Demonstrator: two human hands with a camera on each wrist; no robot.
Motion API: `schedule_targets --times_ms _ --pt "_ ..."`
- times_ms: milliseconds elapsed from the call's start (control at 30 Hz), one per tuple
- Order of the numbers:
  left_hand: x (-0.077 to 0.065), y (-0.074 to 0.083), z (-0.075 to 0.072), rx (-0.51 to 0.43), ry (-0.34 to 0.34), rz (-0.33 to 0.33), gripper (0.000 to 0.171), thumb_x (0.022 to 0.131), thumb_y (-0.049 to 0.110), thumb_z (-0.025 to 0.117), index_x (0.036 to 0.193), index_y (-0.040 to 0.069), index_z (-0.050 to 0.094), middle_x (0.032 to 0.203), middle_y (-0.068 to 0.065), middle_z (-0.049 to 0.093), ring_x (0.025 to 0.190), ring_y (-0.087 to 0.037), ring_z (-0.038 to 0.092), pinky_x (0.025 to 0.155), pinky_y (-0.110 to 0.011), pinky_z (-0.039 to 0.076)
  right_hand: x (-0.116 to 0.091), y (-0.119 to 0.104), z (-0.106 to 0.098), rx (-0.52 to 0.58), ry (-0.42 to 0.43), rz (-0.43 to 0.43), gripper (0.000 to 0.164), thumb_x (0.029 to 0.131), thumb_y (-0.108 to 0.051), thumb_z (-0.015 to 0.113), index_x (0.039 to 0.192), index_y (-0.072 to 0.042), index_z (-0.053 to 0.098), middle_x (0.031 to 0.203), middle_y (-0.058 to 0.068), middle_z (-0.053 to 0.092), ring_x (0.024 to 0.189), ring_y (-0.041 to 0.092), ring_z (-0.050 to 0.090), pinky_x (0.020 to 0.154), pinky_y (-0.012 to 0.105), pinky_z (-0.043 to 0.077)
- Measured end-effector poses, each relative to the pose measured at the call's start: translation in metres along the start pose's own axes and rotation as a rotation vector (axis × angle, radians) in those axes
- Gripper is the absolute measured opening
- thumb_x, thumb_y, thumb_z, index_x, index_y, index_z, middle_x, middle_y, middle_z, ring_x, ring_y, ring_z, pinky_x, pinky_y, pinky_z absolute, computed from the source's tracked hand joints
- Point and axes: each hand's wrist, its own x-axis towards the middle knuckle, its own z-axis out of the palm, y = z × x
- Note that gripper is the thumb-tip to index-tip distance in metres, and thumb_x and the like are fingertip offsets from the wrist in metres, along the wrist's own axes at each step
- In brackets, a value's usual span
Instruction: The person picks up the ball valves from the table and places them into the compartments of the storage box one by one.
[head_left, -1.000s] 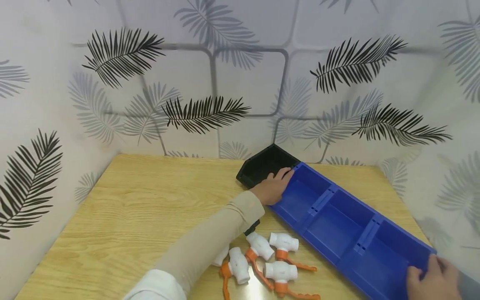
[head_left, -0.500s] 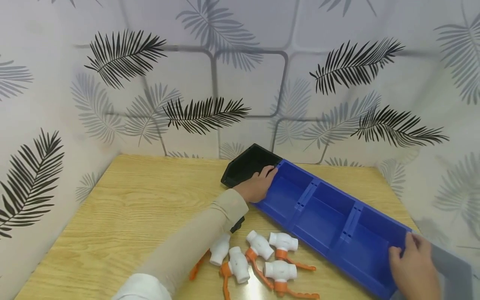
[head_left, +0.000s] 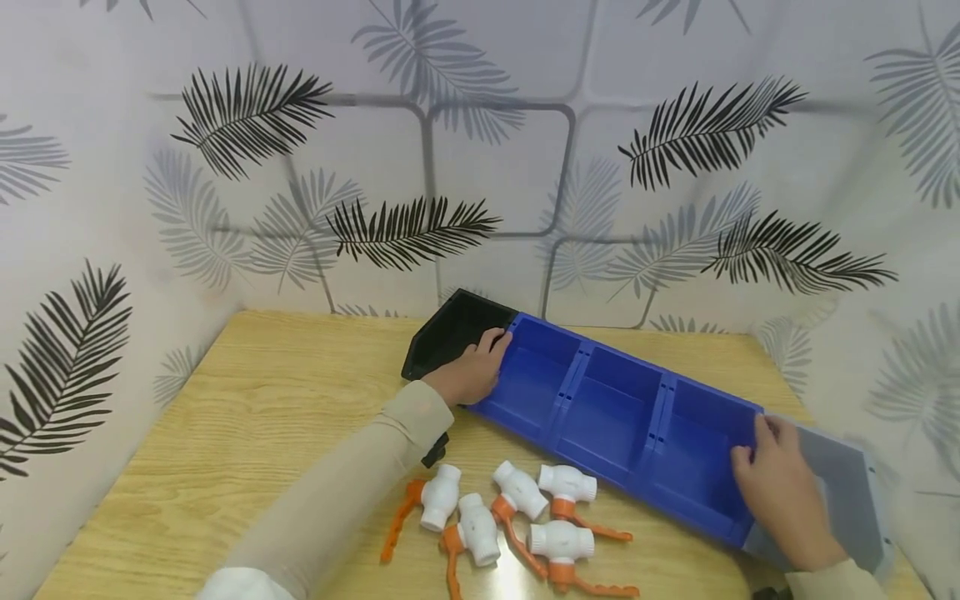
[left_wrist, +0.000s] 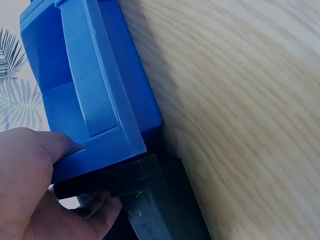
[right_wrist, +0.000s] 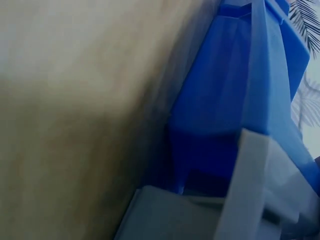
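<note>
A joined row of bins lies slantwise on the table: a black bin (head_left: 459, 321) at the left end, three blue bins (head_left: 611, 427) in the middle, a grey bin (head_left: 843, 475) at the right. My left hand (head_left: 471, 368) grips the walls where black meets blue. In the left wrist view, the thumb of that hand (left_wrist: 25, 175) presses inside the blue rim (left_wrist: 112, 150) and the fingers curl under the black edge (left_wrist: 100, 184). My right hand (head_left: 783, 487) pinches the wall between the last blue bin and the grey one. The right wrist view hides its fingers.
Several white ball valves (head_left: 562, 542) with orange lever handles lie on the wooden table (head_left: 285, 392) in front of the bins. A leaf-patterned wall covering (head_left: 495, 183) rises behind the table's back edge.
Both hands have moved left, shifting the bin row with them. Its right end has swung away from the near edge, and the grey bin has come into view. The valves stayed put.
</note>
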Motion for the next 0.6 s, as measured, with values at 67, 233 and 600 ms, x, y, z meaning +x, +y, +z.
schedule_targets --times_ms 67,233,600 --pt "-0.004 -0.006 0.0 -0.013 0.015 -0.01 0.066 0.097 0.017 0.043 0.149 0.012 0.002 0.151 -0.01 0.0 0.118 -0.033 0.041 0.091 -0.038 0.043 0.007 -0.003 0.003 0.002 -0.008 -0.032 0.056 0.089 -0.012 0.045 0.132 0.021 0.03 0.13 0.036 0.029 0.105 0.054 0.043 0.076 0.061 0.038" --pt "-0.017 -0.019 -0.001 -0.034 0.042 -0.037 0.066 0.097 0.017 0.043 0.149 0.012 0.004 0.151 -0.011 0.002 0.121 -0.033 0.04 0.094 -0.041 0.041 0.021 -0.012 0.008 0.016 -0.034 -0.086 0.057 0.09 -0.013 0.046 0.133 0.02 0.029 0.13 0.036 0.029 0.107 0.054 0.043 0.079 0.061 0.038" --pt "-0.044 -0.047 0.0 -0.041 0.13 -0.06 0.065 0.096 0.017 0.046 0.149 0.008 0.009 0.15 -0.015 0.007 0.119 -0.036 0.043 0.091 -0.044 0.043 0.048 -0.035 0.021 0.071 -0.053 -0.179 0.054 0.092 -0.013 0.043 0.134 0.019 0.03 0.132 0.034 0.03 0.106 0.052 0.045 0.078 0.059 0.04"
